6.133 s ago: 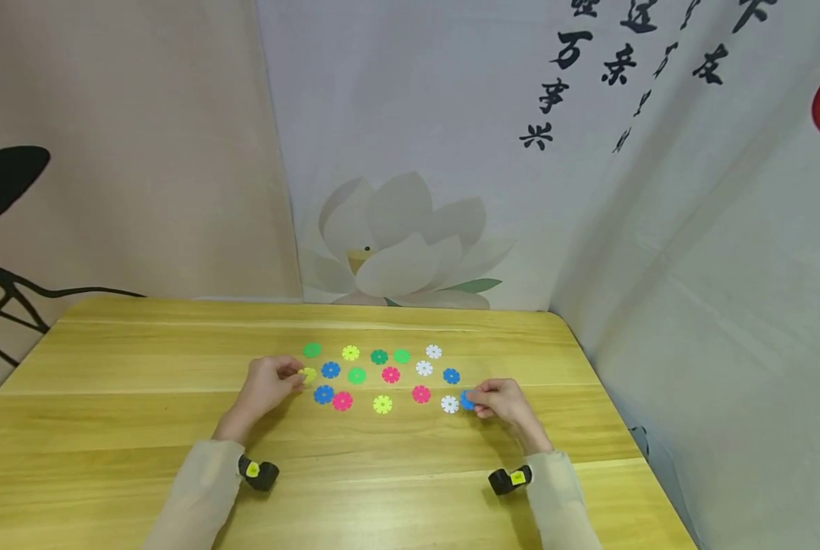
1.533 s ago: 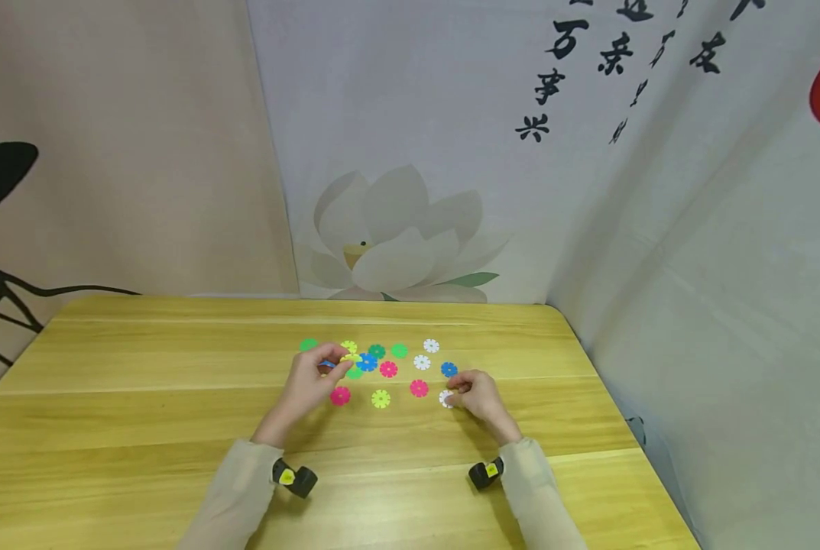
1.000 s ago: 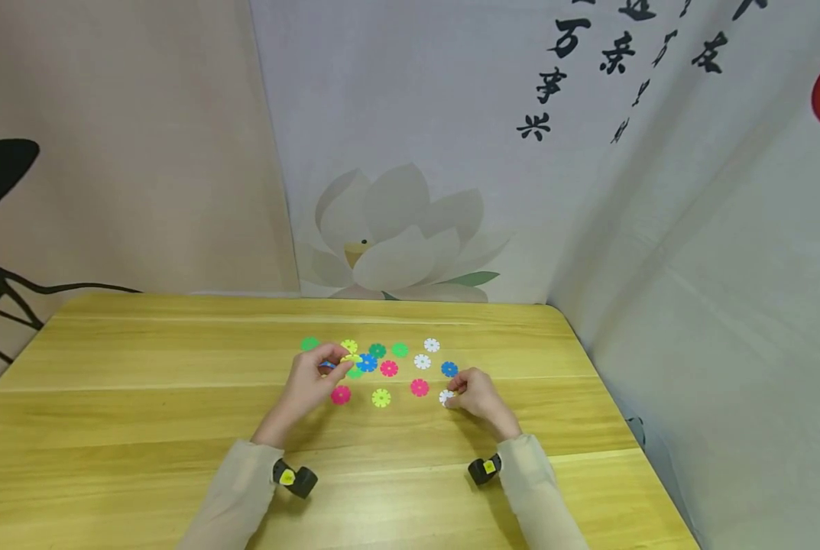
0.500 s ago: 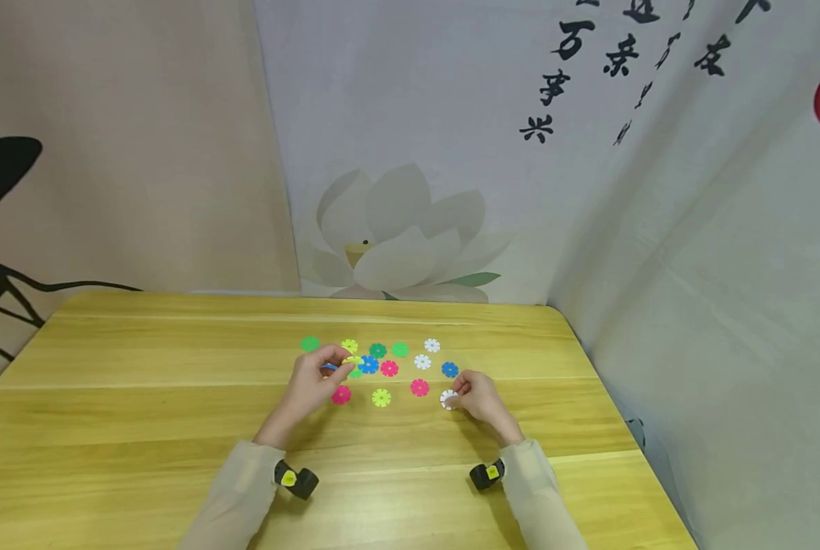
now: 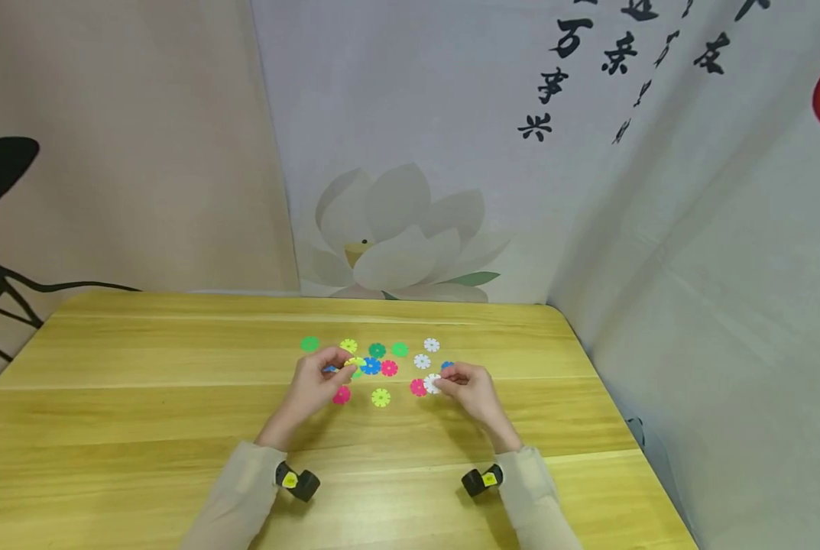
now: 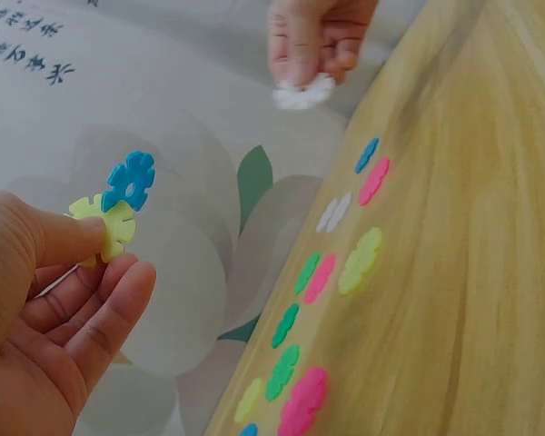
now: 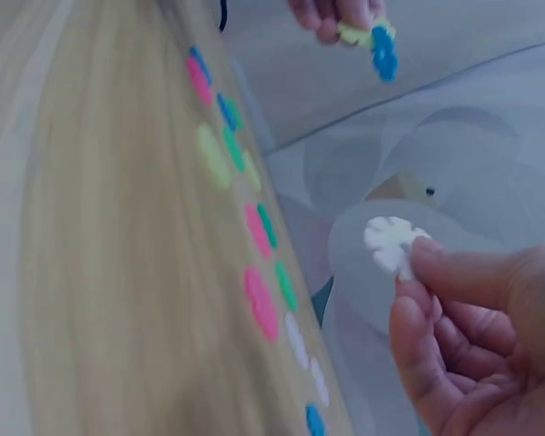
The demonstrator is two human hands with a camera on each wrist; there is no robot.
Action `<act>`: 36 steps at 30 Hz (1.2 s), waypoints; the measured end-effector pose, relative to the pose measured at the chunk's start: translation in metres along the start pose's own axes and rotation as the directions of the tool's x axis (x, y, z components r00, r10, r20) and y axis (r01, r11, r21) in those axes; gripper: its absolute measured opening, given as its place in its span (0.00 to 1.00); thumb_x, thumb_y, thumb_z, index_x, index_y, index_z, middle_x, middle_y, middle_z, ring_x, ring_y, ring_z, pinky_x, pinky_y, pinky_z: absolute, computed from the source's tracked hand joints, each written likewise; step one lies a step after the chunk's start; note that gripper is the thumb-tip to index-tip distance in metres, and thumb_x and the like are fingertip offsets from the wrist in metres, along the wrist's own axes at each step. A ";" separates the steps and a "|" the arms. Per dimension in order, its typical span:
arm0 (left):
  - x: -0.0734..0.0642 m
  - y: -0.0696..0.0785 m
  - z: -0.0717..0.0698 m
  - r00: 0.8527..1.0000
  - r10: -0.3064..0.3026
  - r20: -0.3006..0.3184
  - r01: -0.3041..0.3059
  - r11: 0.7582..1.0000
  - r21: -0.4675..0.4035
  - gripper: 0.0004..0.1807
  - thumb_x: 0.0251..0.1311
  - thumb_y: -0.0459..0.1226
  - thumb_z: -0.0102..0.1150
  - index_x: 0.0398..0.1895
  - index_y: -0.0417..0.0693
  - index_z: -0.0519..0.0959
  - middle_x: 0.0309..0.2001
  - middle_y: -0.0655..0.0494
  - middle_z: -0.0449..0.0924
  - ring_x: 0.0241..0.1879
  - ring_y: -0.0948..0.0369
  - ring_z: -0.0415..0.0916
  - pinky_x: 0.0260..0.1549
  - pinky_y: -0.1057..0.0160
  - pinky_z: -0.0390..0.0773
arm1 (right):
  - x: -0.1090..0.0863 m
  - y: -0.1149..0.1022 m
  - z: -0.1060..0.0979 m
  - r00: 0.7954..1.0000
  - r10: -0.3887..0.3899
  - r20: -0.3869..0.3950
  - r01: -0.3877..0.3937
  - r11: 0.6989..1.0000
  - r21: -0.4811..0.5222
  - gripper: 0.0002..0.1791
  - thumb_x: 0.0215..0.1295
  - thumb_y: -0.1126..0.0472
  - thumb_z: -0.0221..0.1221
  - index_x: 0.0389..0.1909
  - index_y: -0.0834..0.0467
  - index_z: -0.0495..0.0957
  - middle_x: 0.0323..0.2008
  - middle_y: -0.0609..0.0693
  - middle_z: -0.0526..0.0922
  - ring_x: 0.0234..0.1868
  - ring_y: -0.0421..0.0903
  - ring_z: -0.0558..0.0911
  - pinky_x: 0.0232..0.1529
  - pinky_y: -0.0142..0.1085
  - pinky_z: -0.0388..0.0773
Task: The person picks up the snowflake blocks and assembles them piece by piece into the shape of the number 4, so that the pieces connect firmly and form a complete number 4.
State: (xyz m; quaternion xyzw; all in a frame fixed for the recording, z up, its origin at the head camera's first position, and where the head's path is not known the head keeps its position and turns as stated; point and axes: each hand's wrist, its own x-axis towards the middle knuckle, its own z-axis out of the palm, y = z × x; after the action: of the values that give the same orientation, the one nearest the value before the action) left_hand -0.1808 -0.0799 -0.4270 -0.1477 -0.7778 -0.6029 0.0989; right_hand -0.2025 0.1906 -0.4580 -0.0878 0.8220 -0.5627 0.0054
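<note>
My left hand [image 5: 309, 388] pinches a yellow notched snowflake disc [image 6: 118, 229] between thumb and fingers, above the table. Slotted into that disc's edge at an angle is a blue disc [image 6: 134, 176]. Across from it, my right hand [image 5: 475, 394] pinches a white disc [image 7: 387, 240] by its edge, also raised off the table. The two hands are apart, and the white disc touches neither of the joined ones. In the head view a pink disc [image 5: 418, 387] lies just left of the white one. Part of a flat blue disc [image 5: 447, 367] shows behind the right fingers.
Several loose discs lie flat on the wooden table [image 5: 176, 367]. Among them are a yellow one [image 5: 380, 397] in front, a dark green one [image 5: 377, 351] and a white one [image 5: 432, 345] farther back. A printed curtain [image 5: 410, 153] hangs behind the table.
Earlier the yellow and blue discs were separate, one at each hand; now they are joined in the left hand. Over the last half second my right hand lifts the white disc and moves left.
</note>
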 end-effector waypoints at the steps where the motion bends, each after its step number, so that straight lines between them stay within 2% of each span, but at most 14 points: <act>1: 0.000 0.000 0.001 1.000 -0.007 0.003 0.007 1.000 -0.003 0.02 0.55 0.20 0.57 0.32 0.25 0.76 0.27 0.39 0.77 0.27 0.47 0.78 0.27 0.70 0.82 | -0.001 -0.007 0.002 1.000 -0.007 0.004 0.007 1.000 0.027 0.05 0.55 0.74 0.63 0.29 0.74 0.77 0.24 0.58 0.80 0.23 0.41 0.77 0.24 0.30 0.80; 6: -0.001 -0.005 0.004 1.000 -0.007 0.009 0.007 1.000 -0.023 0.02 0.54 0.20 0.57 0.31 0.25 0.75 0.27 0.40 0.77 0.26 0.52 0.78 0.26 0.67 0.83 | -0.003 -0.036 0.012 0.999 -0.032 0.026 0.028 0.993 0.118 0.04 0.57 0.77 0.59 0.29 0.77 0.74 0.26 0.65 0.80 0.26 0.51 0.81 0.32 0.45 0.84; 10: 0.001 -0.021 0.008 1.000 -0.015 0.005 0.016 0.998 -0.063 0.02 0.54 0.20 0.58 0.32 0.27 0.76 0.27 0.42 0.78 0.25 0.57 0.77 0.25 0.61 0.84 | -0.003 -0.046 0.022 0.995 -0.101 0.022 0.096 0.982 0.161 0.03 0.57 0.78 0.57 0.28 0.75 0.72 0.26 0.70 0.78 0.26 0.54 0.82 0.34 0.55 0.80; 12: 0.002 -0.030 0.010 1.000 -0.024 0.005 0.024 0.996 -0.083 0.02 0.55 0.21 0.58 0.32 0.28 0.76 0.27 0.43 0.78 0.26 0.59 0.78 0.25 0.59 0.84 | -0.003 -0.049 0.026 0.989 -0.145 0.014 0.141 0.975 0.173 0.03 0.57 0.79 0.57 0.28 0.75 0.72 0.26 0.71 0.77 0.25 0.48 0.82 0.32 0.52 0.82; 14: 0.002 -0.035 0.012 1.000 -0.028 0.005 0.028 0.994 -0.102 0.02 0.55 0.22 0.58 0.33 0.30 0.77 0.28 0.44 0.78 0.26 0.61 0.78 0.25 0.60 0.84 | -0.004 -0.053 0.029 0.983 -0.185 0.004 0.181 0.966 0.187 0.03 0.56 0.79 0.57 0.28 0.75 0.72 0.25 0.72 0.77 0.24 0.48 0.82 0.30 0.46 0.83; 17: 0.003 -0.037 0.013 1.000 -0.015 -0.002 0.015 0.994 -0.112 0.02 0.55 0.23 0.59 0.32 0.30 0.77 0.27 0.44 0.78 0.26 0.62 0.78 0.25 0.64 0.84 | -0.005 -0.058 0.032 0.974 -0.226 -0.009 0.224 0.955 0.195 0.03 0.56 0.79 0.58 0.28 0.76 0.72 0.25 0.72 0.77 0.24 0.56 0.82 0.27 0.42 0.84; 19: 0.003 -0.036 0.013 1.000 -0.010 -0.010 0.009 0.993 -0.118 0.02 0.55 0.23 0.59 0.32 0.30 0.77 0.27 0.45 0.78 0.26 0.62 0.78 0.26 0.66 0.83 | -0.005 -0.061 0.034 0.970 -0.242 -0.016 0.241 0.951 0.195 0.03 0.56 0.80 0.58 0.29 0.77 0.72 0.25 0.72 0.77 0.25 0.65 0.80 0.28 0.47 0.83; 21: 0.003 -0.035 0.013 1.000 -0.010 -0.017 0.008 0.993 -0.117 0.02 0.55 0.23 0.59 0.32 0.30 0.77 0.27 0.45 0.78 0.26 0.62 0.78 0.26 0.66 0.83 | -0.005 -0.063 0.036 0.968 -0.252 -0.021 0.251 0.950 0.185 0.03 0.56 0.80 0.57 0.29 0.77 0.73 0.25 0.72 0.77 0.26 0.69 0.79 0.29 0.53 0.81; 23: 0.003 -0.034 0.013 1.000 -0.009 -0.018 0.006 0.993 -0.121 0.02 0.55 0.22 0.59 0.32 0.30 0.77 0.27 0.45 0.78 0.26 0.62 0.78 0.26 0.66 0.83 | -0.005 -0.065 0.038 0.967 -0.254 -0.019 0.253 0.951 0.180 0.03 0.55 0.80 0.57 0.29 0.77 0.73 0.25 0.71 0.77 0.26 0.68 0.79 0.29 0.56 0.80; 26: 0.003 -0.033 0.013 1.000 -0.002 -0.014 0.000 0.992 -0.124 0.02 0.55 0.22 0.58 0.32 0.30 0.77 0.27 0.44 0.78 0.26 0.61 0.78 0.27 0.66 0.84 | -0.005 -0.066 0.039 0.968 -0.249 -0.018 0.248 0.954 0.170 0.02 0.55 0.81 0.57 0.29 0.77 0.73 0.25 0.71 0.77 0.26 0.63 0.81 0.28 0.48 0.83; 28: 0.003 -0.032 0.013 1.000 0.003 -0.012 -0.004 0.992 -0.129 0.02 0.55 0.22 0.58 0.32 0.30 0.77 0.27 0.44 0.78 0.26 0.60 0.78 0.27 0.65 0.84 | -0.005 -0.067 0.040 0.968 -0.249 -0.015 0.248 0.954 0.165 0.02 0.55 0.81 0.57 0.29 0.77 0.73 0.25 0.71 0.78 0.26 0.60 0.82 0.28 0.47 0.83; 32: 0.004 -0.031 0.012 1.000 -0.010 -0.013 0.008 0.992 -0.128 0.02 0.56 0.23 0.58 0.33 0.30 0.77 0.27 0.44 0.78 0.25 0.61 0.78 0.26 0.62 0.84 | -0.005 -0.067 0.040 0.963 -0.269 -0.012 0.268 0.952 0.150 0.04 0.56 0.78 0.59 0.29 0.76 0.73 0.25 0.70 0.78 0.26 0.62 0.81 0.29 0.50 0.83; 33: 0.004 -0.031 0.012 1.000 -0.018 -0.013 0.016 0.992 -0.127 0.02 0.56 0.23 0.58 0.33 0.30 0.77 0.27 0.44 0.78 0.25 0.61 0.78 0.26 0.61 0.84 | -0.005 -0.067 0.040 0.961 -0.277 -0.010 0.276 0.951 0.143 0.05 0.57 0.76 0.60 0.29 0.76 0.73 0.25 0.69 0.78 0.26 0.64 0.81 0.29 0.48 0.83; 36: 0.004 -0.027 0.011 0.999 -0.043 -0.011 0.041 0.992 -0.122 0.02 0.56 0.22 0.58 0.33 0.29 0.77 0.27 0.42 0.78 0.25 0.59 0.78 0.27 0.58 0.84 | -0.006 -0.067 0.040 0.951 -0.308 -0.004 0.306 0.945 0.113 0.10 0.59 0.69 0.61 0.29 0.75 0.74 0.25 0.69 0.79 0.27 0.65 0.80 0.27 0.36 0.83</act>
State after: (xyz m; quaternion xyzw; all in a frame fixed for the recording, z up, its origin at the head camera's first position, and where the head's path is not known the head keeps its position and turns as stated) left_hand -0.1934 -0.0747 -0.4536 -0.1331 -0.7418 -0.6521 0.0821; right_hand -0.1835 0.1312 -0.4107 -0.2181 0.7654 -0.6013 -0.0715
